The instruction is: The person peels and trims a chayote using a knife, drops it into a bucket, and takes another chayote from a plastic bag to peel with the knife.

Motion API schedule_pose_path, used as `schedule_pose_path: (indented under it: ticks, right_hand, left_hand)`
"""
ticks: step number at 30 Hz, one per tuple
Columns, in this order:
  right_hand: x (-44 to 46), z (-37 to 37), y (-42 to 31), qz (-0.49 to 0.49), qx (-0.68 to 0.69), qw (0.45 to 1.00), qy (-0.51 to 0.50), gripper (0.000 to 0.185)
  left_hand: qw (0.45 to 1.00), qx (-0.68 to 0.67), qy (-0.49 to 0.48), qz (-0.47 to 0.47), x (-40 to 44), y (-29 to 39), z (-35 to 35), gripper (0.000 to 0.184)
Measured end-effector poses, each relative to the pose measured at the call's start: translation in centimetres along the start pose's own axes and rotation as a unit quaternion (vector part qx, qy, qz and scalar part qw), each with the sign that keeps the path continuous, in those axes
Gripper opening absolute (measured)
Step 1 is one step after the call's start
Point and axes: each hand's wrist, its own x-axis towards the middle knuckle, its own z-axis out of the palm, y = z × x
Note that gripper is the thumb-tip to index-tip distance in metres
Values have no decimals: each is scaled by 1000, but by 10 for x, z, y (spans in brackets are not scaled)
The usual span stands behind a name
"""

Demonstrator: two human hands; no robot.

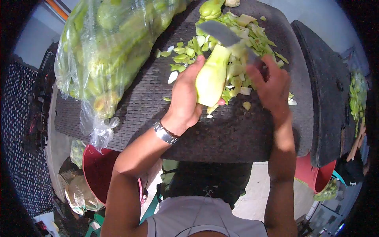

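A pale green chayote (pixel 211 81), its skin pared away, rests in my left hand (pixel 185 91), which is wrapped around it from the left. My right hand (pixel 272 85) grips a knife (pixel 219 33) whose wide grey blade points up and left, above the chayote's narrow cut end. The blade is slightly blurred, and the fingers mostly cover its handle. Beneath and behind the chayote lies a heap of green peelings and pale offcuts (pixel 258 37) on the dark woven-pattern table (pixel 177 138). One whole chayote (pixel 211 8) lies at the heap's far end.
A large clear plastic bag (pixel 114 47) full of chayotes covers the table's left side. Red tubs stand below the table, one at the left (pixel 96 170) and one at the right (pixel 316 173). A dark chair-like panel (pixel 323 87) stands against the right side.
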Motion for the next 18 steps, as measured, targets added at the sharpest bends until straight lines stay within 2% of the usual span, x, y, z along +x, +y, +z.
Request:
schedule_pose_path:
  ticks: [1,4,6,8,10,14,17,18]
  right_hand:
    - [-3,4,-6,-24,12,999,-20,57]
    - [-19,19,-29,-84,25,994,-66,60]
    - [-24,20,-37,-118,5,990,-81,61]
    - [-13,10,-20,-74,-69,994,-41,59]
    - [-6,1,-11,-47,-106,993,-20,58]
    - [5,-7,7,36,-57,997,46,57]
    - [8,-3,13,92,27,995,29,58]
    - [5,2,11,79,35,996,16,59]
  left_hand:
    - [1000,-10,3,-1,1,-1,-1,47]
    - [989,-67,114,63,6,-13,4,43]
    - [989,-28,118,80,8,-18,-3,39]
    - [993,90,45,67,4,-12,-12,44]
    - [995,72,50,53,2,-5,-2,44]
    - [999,14,39,1,2,0,-1,47]
    - [998,-50,4,-46,3,3,-3,50]
    - [996,-69,-10,-59,3,4,-4,52]
